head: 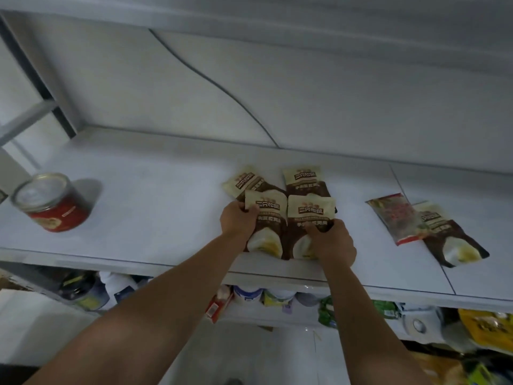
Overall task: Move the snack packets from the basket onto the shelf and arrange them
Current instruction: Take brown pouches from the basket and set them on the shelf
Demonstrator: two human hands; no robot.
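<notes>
Left hand (240,219) and right hand (331,240) partly hide front packets (266,202) overlapping rear packets (304,176).

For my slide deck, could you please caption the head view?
Left hand holds one snack packet, right hand another, side by side on the white shelf.

red tin can (52,204): standing, far left | white tubs (248,294): row below | back wall (333,87): pale grey

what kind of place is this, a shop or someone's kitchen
Likely a small shop or stockroom: identical snack packets laid in rows on a white shelf, a red can at its left, and tubs and bags crammed on the level below.
</notes>
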